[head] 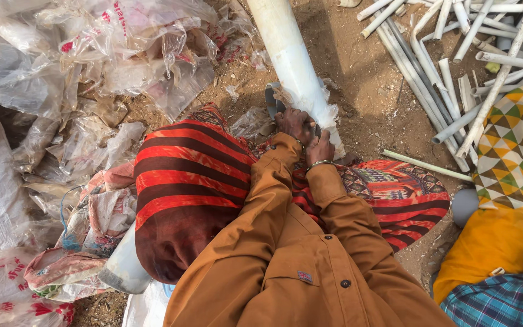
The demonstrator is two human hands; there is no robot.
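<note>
Thick white plastic pipe (292, 60) ran toward twelve o'clock; left hand (293, 124) and right hand (320, 147), elbows bent, each closed its grip on its torn clear wrapping (328, 115).

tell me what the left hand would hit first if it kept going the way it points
Probably the thick white pipe: the left hand already rests at its plastic-wrapped lower end, fingers pointing up along it. Depth is unclear.
</note>
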